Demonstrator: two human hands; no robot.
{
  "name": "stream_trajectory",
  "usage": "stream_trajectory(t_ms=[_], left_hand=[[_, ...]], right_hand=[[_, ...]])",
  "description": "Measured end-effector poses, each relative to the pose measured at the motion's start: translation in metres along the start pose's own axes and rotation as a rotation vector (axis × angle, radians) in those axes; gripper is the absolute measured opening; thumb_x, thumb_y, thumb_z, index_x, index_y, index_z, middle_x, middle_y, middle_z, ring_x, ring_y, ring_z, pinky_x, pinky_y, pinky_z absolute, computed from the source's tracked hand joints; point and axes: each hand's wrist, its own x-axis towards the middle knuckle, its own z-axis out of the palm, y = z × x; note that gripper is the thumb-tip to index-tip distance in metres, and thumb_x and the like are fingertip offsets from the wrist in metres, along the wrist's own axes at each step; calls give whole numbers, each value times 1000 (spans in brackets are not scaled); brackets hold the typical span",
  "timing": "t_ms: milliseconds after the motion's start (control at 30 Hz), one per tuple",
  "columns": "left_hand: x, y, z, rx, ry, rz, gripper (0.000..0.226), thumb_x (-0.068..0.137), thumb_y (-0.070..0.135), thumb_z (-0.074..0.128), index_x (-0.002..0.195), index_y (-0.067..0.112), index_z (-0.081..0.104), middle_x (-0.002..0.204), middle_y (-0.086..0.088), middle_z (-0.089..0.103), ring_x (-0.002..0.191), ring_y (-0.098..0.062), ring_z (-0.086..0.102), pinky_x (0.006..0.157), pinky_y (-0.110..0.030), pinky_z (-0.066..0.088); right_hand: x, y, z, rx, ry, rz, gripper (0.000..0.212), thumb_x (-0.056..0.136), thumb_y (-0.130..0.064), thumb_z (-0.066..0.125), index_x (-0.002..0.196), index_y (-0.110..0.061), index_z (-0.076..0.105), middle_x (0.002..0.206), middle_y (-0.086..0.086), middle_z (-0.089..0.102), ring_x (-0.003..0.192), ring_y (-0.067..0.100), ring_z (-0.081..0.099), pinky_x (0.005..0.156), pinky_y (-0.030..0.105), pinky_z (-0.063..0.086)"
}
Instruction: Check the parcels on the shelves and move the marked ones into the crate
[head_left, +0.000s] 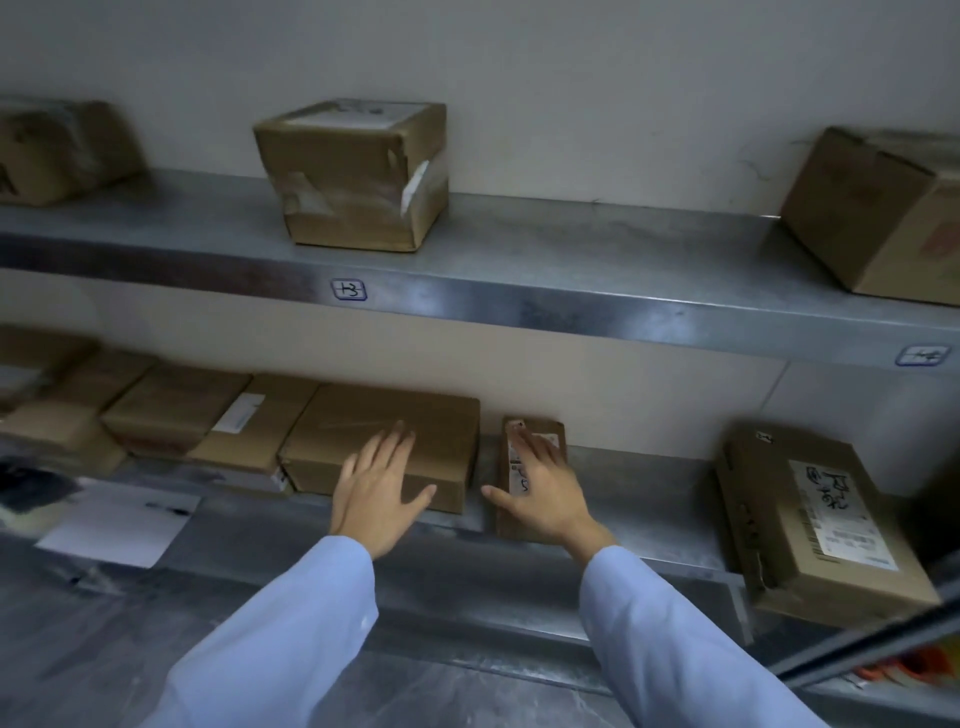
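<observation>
Both hands spread over parcels on the lower shelf (649, 493)
The left hand (376, 488), fingers straight and splayed, lies over a flat cardboard box (322, 447); the right hand (545, 493), fingers likewise splayed, covers a small narrow parcel (537, 430) just beside it.

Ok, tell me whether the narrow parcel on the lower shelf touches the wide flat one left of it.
Apart. The head view shows a strip of bare shelf between the narrow parcel and the wide flat parcel.

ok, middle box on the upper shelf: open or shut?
Shut. The middle box has its top flaps flat, a label across them, tape down the front.
</observation>
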Motion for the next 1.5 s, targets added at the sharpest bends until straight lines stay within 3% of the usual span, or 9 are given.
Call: stream_trajectory(t_ms=[67,167,300,467,867,1133,1300,1500], left_hand=[[-1,-28,-5,33,-15,-40,82,85,70,31,151,21,34,157,1,32,145,-21,29,110,-39,29],[0,-71,-8,33,-55,-96,81,89,67,45,153,21,27,160,2,25,148,-19,21,115,-40,22],[8,-120,-10,26,-88,-124,84,89,67,47,155,22,22,161,2,23,148,-19,19,116,-39,20],[24,-159,-3,10,-134,-103,88,87,71,47,155,23,19,160,2,24,147,-20,21,117,-38,19],[29,-169,17,-136,-100,58,83,79,63,64,147,23,39,152,3,41,141,-24,33,111,-41,29],[45,-178,17,-206,-116,30,88,79,61,67,150,22,32,151,1,42,144,-24,28,112,-42,27],[42,-172,14,-295,-83,-12,87,76,53,74,148,20,37,149,-2,44,142,-24,31,114,-42,26],[39,-168,-2,-584,-102,-34,87,76,39,80,148,22,34,147,-2,44,134,-25,43,108,-39,39]], right_hand=[[7,-14,5,-7,-3,-16,103,73,-79,45,157,-26,15,163,1,19,151,22,13,121,38,18],[17,-35,15,-1,-15,-17,96,83,-66,59,157,-29,11,163,0,18,151,21,8,121,38,17],[28,-58,25,-2,-39,52,98,84,-65,61,157,-33,5,164,-2,13,152,22,4,122,41,17],[33,-71,41,-33,-27,147,101,80,-66,65,157,-33,8,163,-2,17,150,23,14,119,40,25],[21,-65,52,-50,-7,334,101,78,-58,72,156,-27,16,155,5,32,143,25,28,115,38,28],[32,-65,51,59,-1,351,105,74,-53,79,156,-28,17,153,6,38,140,28,34,112,39,34],[32,-68,57,173,61,347,106,71,-47,84,155,-26,21,152,10,39,137,30,40,110,40,36],[24,-69,48,290,161,287,101,72,-37,86,153,-21,28,151,5,42,138,22,38,111,32,32]])
